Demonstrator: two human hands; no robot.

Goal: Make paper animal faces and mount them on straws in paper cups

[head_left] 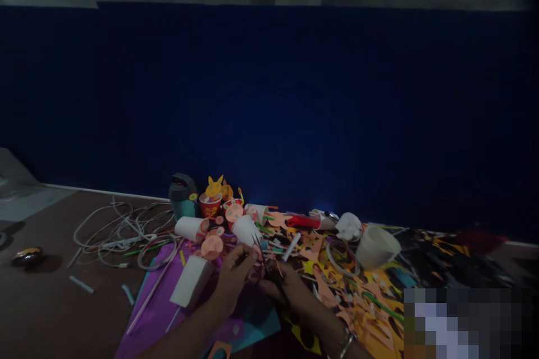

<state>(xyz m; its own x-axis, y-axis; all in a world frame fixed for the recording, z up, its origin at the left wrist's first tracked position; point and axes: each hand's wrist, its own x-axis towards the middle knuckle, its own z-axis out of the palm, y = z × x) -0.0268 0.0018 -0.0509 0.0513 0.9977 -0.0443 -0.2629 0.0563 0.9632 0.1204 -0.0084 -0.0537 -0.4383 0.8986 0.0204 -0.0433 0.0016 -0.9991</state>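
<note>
My left hand (236,274) is closed, its fingertips pinching a small pink paper piece (255,270). My right hand (283,287) grips a pair of dark scissors (268,265), whose blades point up and look slightly apart beside the pink piece. A white paper cup (247,231) lies just beyond the fingertips. To the left of my left hand, a white box-like piece (192,281) rests on purple paper (156,298). Pink round cutouts (211,247) lie behind it.
White cables (113,235) coil at the left, near a teal bottle (183,202). Red cups with paper animal faces (210,205) stand at the back. Paper scraps (370,314), a tape ring (337,255) and a pale cup (378,248) are on the right. A blue partition (269,106) rises behind.
</note>
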